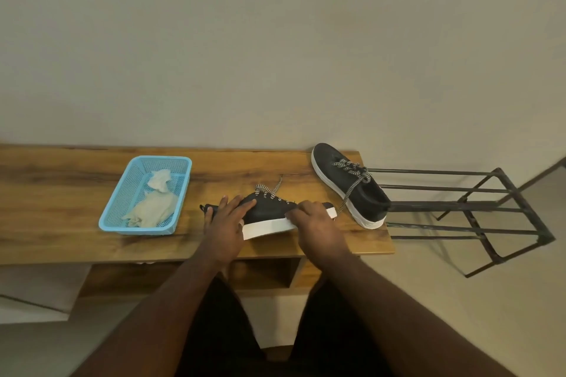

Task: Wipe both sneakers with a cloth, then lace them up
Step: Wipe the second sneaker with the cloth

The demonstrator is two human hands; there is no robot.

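On the long wooden bench top (61, 190), near its front edge, lies a black knit sneaker with a thick white sole (269, 217), tipped on its side so the white sole faces the camera. Its black-and-white checked lace (275, 188) trails loose toward the wall. Left hand (225, 223) lies over the heel end, fingers straight and spread across the black upper, thumb down by the sole edge. Right hand (315, 223) covers the toe end, fingers curled over the sole rim, gripping it.

2nd black knit sneaker with white sole (349, 185) sits upright at the bench's right end, well apart from the 1st, toe pointing toward the wall, heel toward the front corner. Its checked lace is threaded through the eyelets, with 1 loose end hanging down the near side.

Left of the hands, a light blue perforated plastic basket (122, 202) rests on the bench. Inside it lie a crumpled beige cloth (153, 208) and, behind that, a smaller white crumpled rag (159, 180), the 2 touching.

Right of the bench stands a black metal bar rack (477, 208), just beside the bench end. A plain beige wall (275, 40) runs behind everything.
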